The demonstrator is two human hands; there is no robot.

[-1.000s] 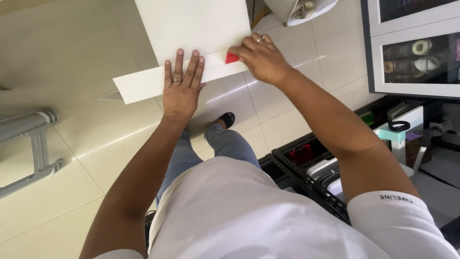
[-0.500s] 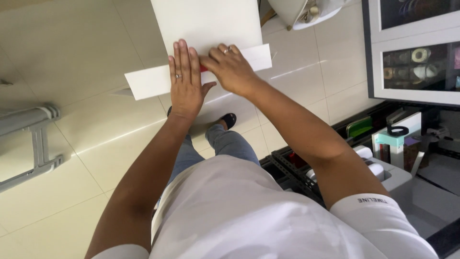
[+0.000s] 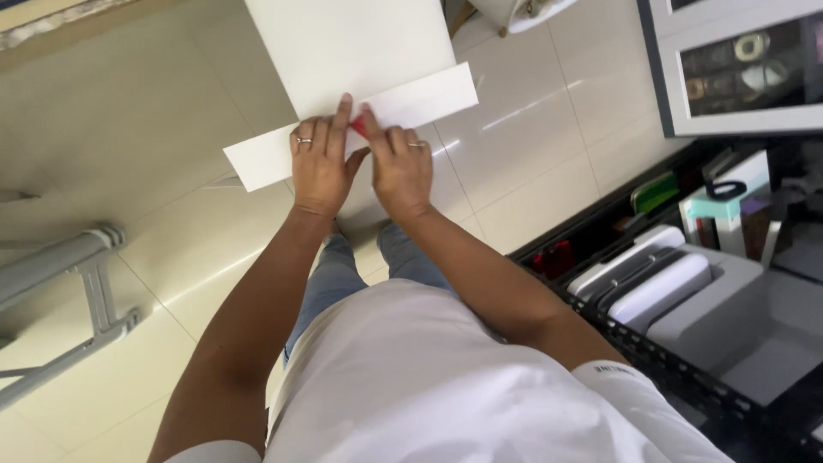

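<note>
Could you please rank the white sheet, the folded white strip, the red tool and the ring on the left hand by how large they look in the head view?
1. White sheet
2. Folded white strip
3. Red tool, mostly hidden by the right hand
4. Ring on the left hand

White sheet (image 3: 360, 51): upper part cut off by the top edge; the middle of its folded strip (image 3: 429, 94) hidden under the left hand (image 3: 321, 167) and right hand (image 3: 399, 171). Small red object (image 3: 358, 127): mostly covered by the fingers, kind not discernible. Grey metal frame (image 3: 60, 291): cut off at the left edge; items in the dark cabinet (image 3: 737, 77), top right, too blurred to identify.
</note>
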